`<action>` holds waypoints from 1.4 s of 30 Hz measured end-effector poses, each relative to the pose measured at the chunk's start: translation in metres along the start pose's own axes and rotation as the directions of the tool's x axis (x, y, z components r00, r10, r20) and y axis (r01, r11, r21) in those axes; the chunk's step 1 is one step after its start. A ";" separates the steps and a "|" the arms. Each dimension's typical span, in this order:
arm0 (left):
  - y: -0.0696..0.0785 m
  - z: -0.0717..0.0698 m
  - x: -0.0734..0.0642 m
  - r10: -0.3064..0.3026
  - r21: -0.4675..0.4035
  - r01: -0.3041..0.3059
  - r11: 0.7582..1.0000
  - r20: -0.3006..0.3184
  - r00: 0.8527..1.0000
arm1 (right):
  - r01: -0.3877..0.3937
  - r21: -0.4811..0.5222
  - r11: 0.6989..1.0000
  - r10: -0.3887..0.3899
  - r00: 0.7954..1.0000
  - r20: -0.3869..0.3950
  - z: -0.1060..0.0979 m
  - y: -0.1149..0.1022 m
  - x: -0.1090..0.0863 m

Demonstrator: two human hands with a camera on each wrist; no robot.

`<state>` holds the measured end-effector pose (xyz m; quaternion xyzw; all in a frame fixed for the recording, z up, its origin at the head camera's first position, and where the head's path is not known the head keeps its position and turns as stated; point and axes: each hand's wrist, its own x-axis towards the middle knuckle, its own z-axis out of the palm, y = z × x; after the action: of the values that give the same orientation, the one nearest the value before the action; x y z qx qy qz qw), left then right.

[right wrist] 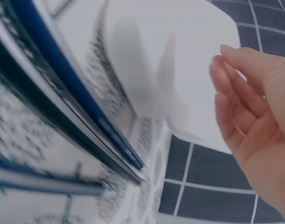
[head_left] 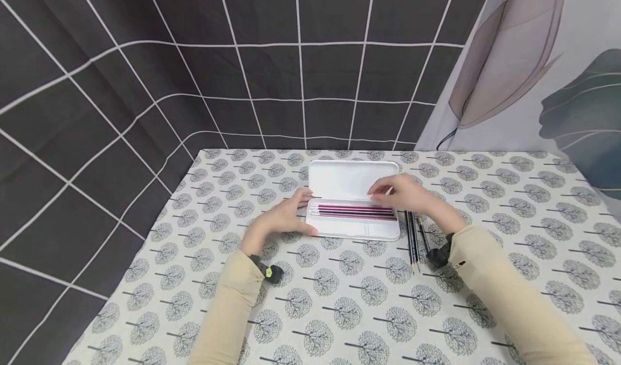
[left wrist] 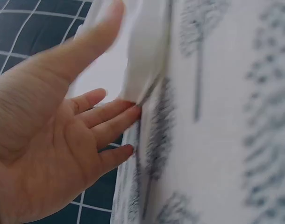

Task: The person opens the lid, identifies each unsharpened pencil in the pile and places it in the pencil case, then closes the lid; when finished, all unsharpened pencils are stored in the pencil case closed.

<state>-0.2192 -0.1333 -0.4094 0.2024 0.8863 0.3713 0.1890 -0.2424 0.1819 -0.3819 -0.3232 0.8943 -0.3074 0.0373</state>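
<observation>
A white hinged pencil case (head_left: pixel 339 229) lies with its lid (head_left: pixel 339 179) folded back. Several red and dark pencils (head_left: pixel 356 211) lie lengthwise in its rear part. My left hand (head_left: pixel 286 214) spans the left end of the case, thumb at the front corner, fingers at the back. In the left wrist view those fingers (left wrist: pixel 117 116) are spread and fairly straight, fingertips at the case's side. Over the right end, by the lid, my right hand (head_left: pixel 402 192) hovers with loosely bent fingers and nothing between them. Its thumb and fingertips (right wrist: pixel 222 70) overlap the white lid in the right wrist view.
To the right of the case, several dark pencils (head_left: pixel 412 241) lie on the cloth, points toward me, close to my right wrist. The tree-patterned tablecloth (head_left: pixel 339 311) covers the table. A dark grid-patterned curtain (head_left: pixel 262 74) hangs behind, with a floral one (head_left: pixel 533 74) at right.
</observation>
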 end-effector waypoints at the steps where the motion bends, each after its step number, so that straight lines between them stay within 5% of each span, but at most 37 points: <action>1: 0.000 -0.001 -0.001 -0.010 -0.008 0.010 1.000 -0.006 1.000 | -0.012 0.006 1.000 0.012 0.999 -0.038 -0.003 0.000 -0.001; 7: -0.001 -0.019 0.003 -0.079 -0.048 0.073 0.996 -0.130 0.988 | -0.111 0.083 0.990 0.130 0.954 -0.271 -0.024 0.009 0.001; 11: 0.006 -0.033 0.023 0.014 -0.016 -0.019 1.000 -0.259 0.966 | -0.200 0.165 0.966 0.231 0.953 -0.196 -0.033 0.020 0.004; 16: 0.018 -0.045 0.048 0.095 0.027 -0.092 0.995 -0.383 0.919 | -0.250 0.081 0.965 0.254 0.966 -0.043 -0.039 0.031 0.006; 20: 0.023 -0.046 0.056 0.091 0.010 -0.095 0.995 -0.429 0.899 | -0.224 0.007 0.975 0.224 0.973 -0.063 -0.038 0.033 0.004; 24: 0.025 -0.041 0.049 0.097 0.035 -0.090 0.995 -0.447 0.889 | -0.177 -0.044 0.983 0.170 0.976 -0.137 -0.031 0.027 -0.006; 27: 0.031 -0.038 0.031 0.123 0.087 -0.095 0.992 -0.419 0.900 | -0.107 -0.099 0.989 0.086 0.976 -0.198 -0.022 0.019 -0.019; 30: 0.038 -0.033 0.006 0.127 0.151 -0.077 0.985 -0.358 0.925 | -0.031 -0.171 0.985 -0.009 0.974 -0.227 -0.011 0.009 -0.037; 34: 0.040 -0.018 -0.026 0.135 0.224 -0.081 0.971 -0.237 0.962 | 0.041 -0.238 0.970 -0.085 0.980 -0.179 -0.001 -0.004 -0.062; 39: 0.033 0.004 -0.051 0.212 0.308 -0.155 0.939 -0.161 0.964 | 0.070 -0.261 0.963 -0.085 0.995 -0.046 0.008 -0.011 -0.085; 42: 0.031 0.014 -0.059 0.206 0.314 -0.151 0.937 -0.150 0.967 | 0.070 -0.281 0.957 -0.067 0.998 0.021 0.013 -0.013 -0.093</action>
<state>-0.1558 -0.1347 -0.3852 0.2742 0.9236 0.2648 0.0404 -0.1585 0.2237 -0.3972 -0.3576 0.9169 -0.1764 -0.0149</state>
